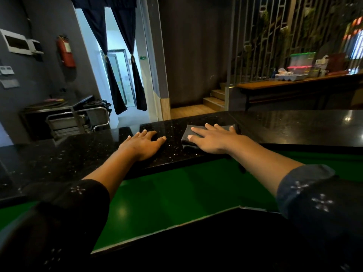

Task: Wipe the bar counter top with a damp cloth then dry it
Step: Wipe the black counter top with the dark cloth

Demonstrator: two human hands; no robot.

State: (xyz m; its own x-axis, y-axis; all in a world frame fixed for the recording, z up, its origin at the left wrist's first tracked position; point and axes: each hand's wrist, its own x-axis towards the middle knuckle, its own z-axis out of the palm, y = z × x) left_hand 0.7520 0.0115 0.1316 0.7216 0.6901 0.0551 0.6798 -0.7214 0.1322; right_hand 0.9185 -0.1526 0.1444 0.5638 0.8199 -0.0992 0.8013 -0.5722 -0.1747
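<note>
Two hands flat on speckled black counter [172,152]; dim bar room.

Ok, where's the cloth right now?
The grey cloth lies flat on the black counter top, right of centre in the head view, pressed under the right hand.

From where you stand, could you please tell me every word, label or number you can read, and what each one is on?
None can be read.
Fire extinguisher: pale label, too blurred.
Small green sign by the doorway: too small.
Wall panels: markings too small.
Lit screen at far right: blurred colours only.
Cloth, counter top, both hands: no print visible.
</note>
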